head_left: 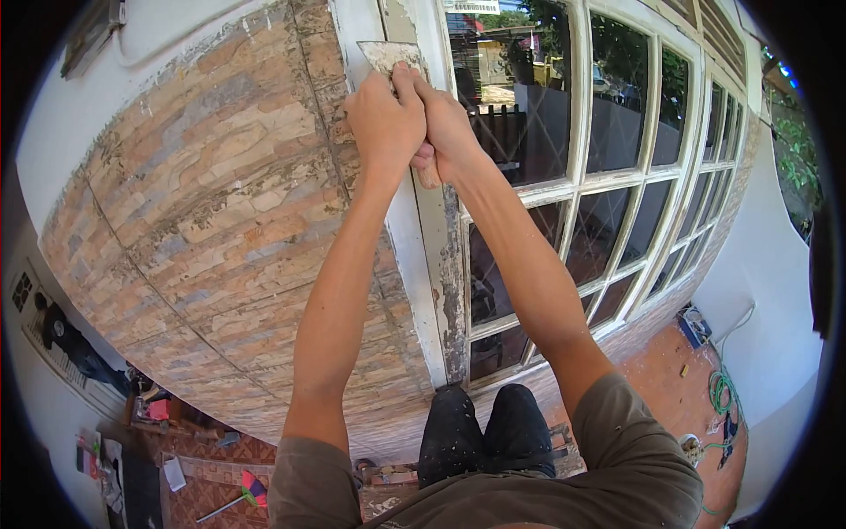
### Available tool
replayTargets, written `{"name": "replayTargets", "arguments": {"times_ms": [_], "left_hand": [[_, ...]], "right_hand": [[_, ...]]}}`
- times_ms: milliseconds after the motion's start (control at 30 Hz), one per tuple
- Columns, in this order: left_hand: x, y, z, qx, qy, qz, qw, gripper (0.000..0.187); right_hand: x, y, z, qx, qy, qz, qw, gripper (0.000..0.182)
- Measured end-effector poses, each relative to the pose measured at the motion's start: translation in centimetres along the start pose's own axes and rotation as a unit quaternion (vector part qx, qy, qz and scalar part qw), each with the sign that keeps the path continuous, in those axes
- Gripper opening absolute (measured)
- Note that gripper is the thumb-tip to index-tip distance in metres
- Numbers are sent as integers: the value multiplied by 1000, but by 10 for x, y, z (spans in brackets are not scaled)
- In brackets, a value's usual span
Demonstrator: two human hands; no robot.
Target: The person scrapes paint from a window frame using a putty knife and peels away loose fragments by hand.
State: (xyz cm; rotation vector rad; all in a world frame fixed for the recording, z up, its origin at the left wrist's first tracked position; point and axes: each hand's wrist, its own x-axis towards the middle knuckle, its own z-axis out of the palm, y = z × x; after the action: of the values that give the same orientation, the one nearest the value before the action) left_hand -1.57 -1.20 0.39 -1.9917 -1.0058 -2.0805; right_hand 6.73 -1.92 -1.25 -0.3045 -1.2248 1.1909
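Note:
Both hands are raised to the painted frame post beside the window. My left hand and my right hand are pressed together around a putty knife. Its wide, paint-smeared blade points up and left against the white frame edge, and the handle's end sticks out below my fingers. My fingers hide most of the handle. Down its lower part, the post's paint is chipped and patchy. White flecks dot my forearms and dark trousers.
Stone-patterned wall tiles fill the left side. The paned window stretches to the right. Below right lie a green hose and a blue box. At far left stands another person, with a colourful broom on the floor.

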Motion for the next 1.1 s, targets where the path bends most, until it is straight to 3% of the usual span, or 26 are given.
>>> {"name": "replayTargets", "arguments": {"times_ms": [133,200,733,1033,1100], "left_hand": [[6,-8,2,27,22,43,998,43],[10,-6,-1,-17,-18,9,1000,44],[-18,-6,1,-18,-11,-4,1000,44],[-5,-2,6,-4,-2,8,1000,41],[-6,-1,3,-3,-18,-7,1000,49]], "right_hand": [[8,4,5,8,35,-16,999,44],[9,3,4,16,21,-18,999,45],[-9,9,-8,-17,12,32,999,50],[-5,1,-2,5,23,14,1000,46],[-4,3,-2,4,29,12,999,46]]}}
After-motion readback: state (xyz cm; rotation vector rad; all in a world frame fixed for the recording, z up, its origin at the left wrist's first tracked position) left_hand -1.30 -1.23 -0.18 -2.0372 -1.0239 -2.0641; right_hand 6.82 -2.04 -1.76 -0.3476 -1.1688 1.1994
